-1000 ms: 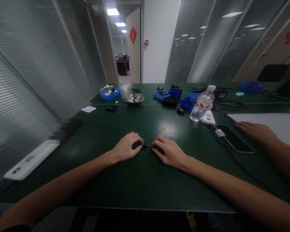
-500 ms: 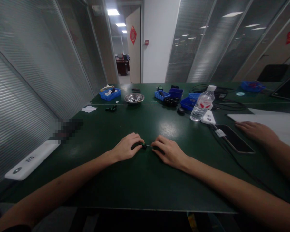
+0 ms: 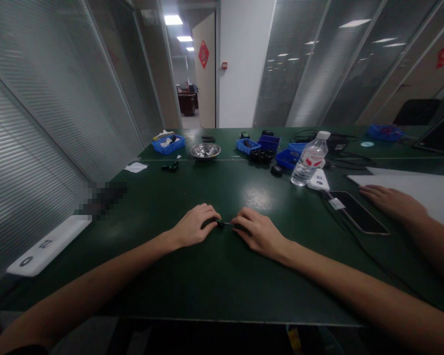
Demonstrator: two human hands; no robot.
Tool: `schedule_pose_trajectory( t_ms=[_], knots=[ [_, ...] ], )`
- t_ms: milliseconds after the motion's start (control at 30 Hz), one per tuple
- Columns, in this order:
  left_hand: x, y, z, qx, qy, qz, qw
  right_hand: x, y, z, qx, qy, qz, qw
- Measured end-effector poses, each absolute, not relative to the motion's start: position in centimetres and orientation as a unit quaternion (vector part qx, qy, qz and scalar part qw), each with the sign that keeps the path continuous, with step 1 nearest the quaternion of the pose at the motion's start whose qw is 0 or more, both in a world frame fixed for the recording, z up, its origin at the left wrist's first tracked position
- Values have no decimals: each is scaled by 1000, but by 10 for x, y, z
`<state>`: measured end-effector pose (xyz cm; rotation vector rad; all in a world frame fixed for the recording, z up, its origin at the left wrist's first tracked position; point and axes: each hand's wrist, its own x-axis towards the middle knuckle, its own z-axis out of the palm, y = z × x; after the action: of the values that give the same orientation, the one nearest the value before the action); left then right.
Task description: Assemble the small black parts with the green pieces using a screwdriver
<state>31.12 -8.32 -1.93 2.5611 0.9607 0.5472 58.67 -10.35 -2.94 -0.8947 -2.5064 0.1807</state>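
Low over the green table, my left hand is closed on a small black part with a greenish glint, its exact kind too small to make out. Facing it, my right hand grips a screwdriver; its thin metal shaft points left and meets the black part. Most of the dark handle is hidden under my right fingers. Both forearms reach in from the lower corners.
A metal bowl stands farther back, with a blue tray to its left. A water bottle, a phone and cables lie right. Another person's hand rests at the right. A white power strip is left.
Both hands stay in place with the screwdriver shaft against the black part. Otherwise there is only a slight shift of the camera view.
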Motion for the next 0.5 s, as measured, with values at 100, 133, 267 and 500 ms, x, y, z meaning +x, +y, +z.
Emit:
schedule_pose_trajectory(
  t_ms=[100,133,267,500],
  knots=[
    [311,-83,-21,905,338,192,174,587,-103,-30,-328,-912,64,237],
    [311,-83,-21,905,338,192,174,587,-103,-29,-327,-913,65,236],
    [312,-83,-21,905,335,196,175,586,-103,-29,-322,-916,60,231],
    [316,-86,-19,922,296,191,161,586,-103,-28,-302,-927,42,220]
  ],
)
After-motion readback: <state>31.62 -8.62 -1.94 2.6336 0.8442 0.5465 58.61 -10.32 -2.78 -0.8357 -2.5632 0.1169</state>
